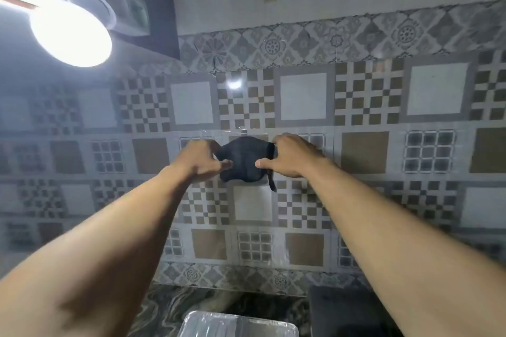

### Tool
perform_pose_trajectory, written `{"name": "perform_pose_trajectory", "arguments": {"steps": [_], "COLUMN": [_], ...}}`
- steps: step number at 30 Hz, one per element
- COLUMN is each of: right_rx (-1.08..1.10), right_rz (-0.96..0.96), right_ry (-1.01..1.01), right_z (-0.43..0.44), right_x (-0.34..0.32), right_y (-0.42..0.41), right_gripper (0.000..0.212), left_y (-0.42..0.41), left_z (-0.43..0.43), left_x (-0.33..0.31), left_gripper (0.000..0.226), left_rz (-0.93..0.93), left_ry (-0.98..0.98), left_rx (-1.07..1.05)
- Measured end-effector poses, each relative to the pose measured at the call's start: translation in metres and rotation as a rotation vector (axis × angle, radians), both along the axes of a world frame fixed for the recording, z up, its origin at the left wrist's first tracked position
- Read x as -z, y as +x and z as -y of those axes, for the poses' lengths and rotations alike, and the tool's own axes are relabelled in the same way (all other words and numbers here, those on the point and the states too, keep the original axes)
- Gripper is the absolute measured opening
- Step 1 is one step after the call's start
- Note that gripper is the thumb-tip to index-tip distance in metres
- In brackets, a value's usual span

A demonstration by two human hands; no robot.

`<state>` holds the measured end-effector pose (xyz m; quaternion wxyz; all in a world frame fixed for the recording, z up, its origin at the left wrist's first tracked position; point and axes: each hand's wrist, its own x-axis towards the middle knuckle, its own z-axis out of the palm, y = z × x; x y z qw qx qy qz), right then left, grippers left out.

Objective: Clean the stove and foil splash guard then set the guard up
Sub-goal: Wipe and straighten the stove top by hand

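Dark cloth [243, 159], bunched into a rounded wad, held up against the patterned wall tiles [367, 96] at arm's length in the head view. Gripped from both sides: left hand [201, 159] closed on its left edge, thumb pressed across the front; right hand [290, 156] closed on its right edge, thumb likewise laid on the front. Fingers of both hands curled behind the fabric, out of sight. Narrow strap or loose tail of the cloth hung down from its lower right corner. Both bare forearms stretched forward from the bottom corners of the view.

Shiny foil splash guard [238, 323] lay flat low in the view, on the dark marbled counter [175, 306], well below the hands and touched by neither. Black stove [347, 309] sat just to its right, only partly in view and half hidden by the right forearm. Bright round lamp [71, 33] glared at upper left, washing out the tiles near it. Plain pale wall above the ornate tile border.
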<state>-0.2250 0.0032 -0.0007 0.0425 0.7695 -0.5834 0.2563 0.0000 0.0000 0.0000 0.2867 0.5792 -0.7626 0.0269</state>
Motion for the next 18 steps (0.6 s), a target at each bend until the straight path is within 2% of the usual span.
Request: {"name": "perform_pose_trajectory", "arguments": {"steps": [4, 10, 14, 18], "right_rx": [0.016, 0.037, -0.004, -0.015], "right_rz": [-0.044, -0.045, 0.089, 0.273], "right_ry": [-0.059, -0.170, -0.188, -0.115], "right_z": [0.035, 0.078, 0.090, 0.090], "right_x": [0.001, 0.020, 0.026, 0.022], "right_y": [0.012, 0.029, 0.035, 0.033], "right_gripper": [0.065, 0.040, 0.021, 0.017], "left_y": [0.006, 0.006, 0.004, 0.004], "left_z": [0.038, 0.082, 0.094, 0.092], "left_x": [0.003, 0.023, 0.028, 0.025], "left_gripper": [0.048, 0.037, 0.022, 0.017], "left_rz": [0.012, -0.003, -0.049, -0.184], "left_ry": [-0.017, -0.098, -0.173, -0.157], "left_rx": [-0.013, 0.020, 0.040, 0.052]}}
